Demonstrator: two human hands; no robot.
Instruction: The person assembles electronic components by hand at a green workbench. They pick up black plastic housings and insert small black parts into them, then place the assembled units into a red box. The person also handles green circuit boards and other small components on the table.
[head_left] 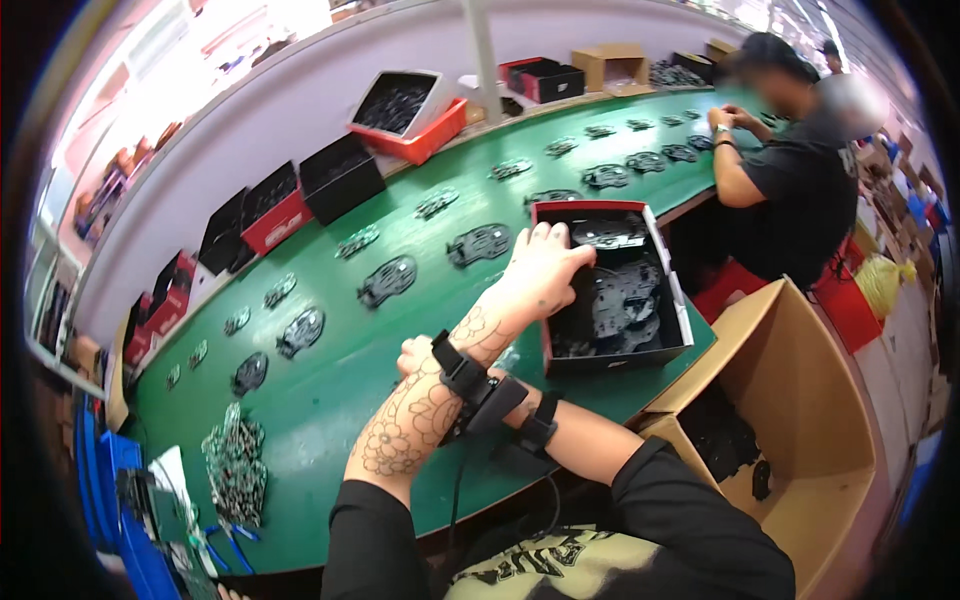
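My tattooed left forearm crosses over my right one. My left hand [545,268] is closed over the left wall of a red and black box [680,300], its fingers bent over the rim. Inside the box lie black plastic housings [625,300], some in clear wrapping. My right hand [414,355] shows only in part beyond my left forearm, low over the green table; its fingers look curled, and whatever they hold is hidden. Beyond my hands lie black housings [387,281] in a row, with green circuit boards [357,241] in a farther row.
A pile of circuit boards [235,465] and blue-handled pliers [232,543] lie at the near left. Part-filled boxes [340,178] and an orange bin [437,137] line the back. An open carton [820,450] stands at my right. A co-worker [790,190] sits farther along.
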